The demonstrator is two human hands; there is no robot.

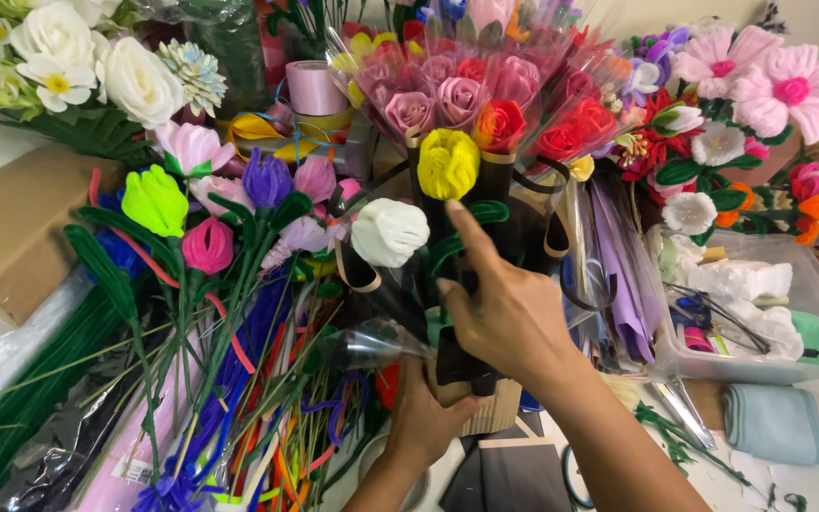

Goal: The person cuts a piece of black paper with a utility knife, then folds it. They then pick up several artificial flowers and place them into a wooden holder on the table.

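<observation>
A bundle of wrapped pipe-cleaner flowers (pixel 447 161) stands in a small wooden holder (pixel 495 410) at the centre, with yellow, white, red and pink heads in clear sleeves. My left hand (pixel 421 422) grips the base of the bundle from below, at the holder. My right hand (pixel 504 308) rests against the dark stems, index finger stretched up toward the yellow flower, the white flower (pixel 389 231) just to its left.
Loose pipe-cleaner flowers and stems (pixel 191 313) lie heaped at left. A white artificial bouquet (pixel 78 57) sits at top left, pink and red flowers (pixel 760 85) at top right. A clear plastic bin (pixel 808 284) and a blue cloth (pixel 774 422) are at right. A pink ribbon spool (pixel 315 87) stands behind.
</observation>
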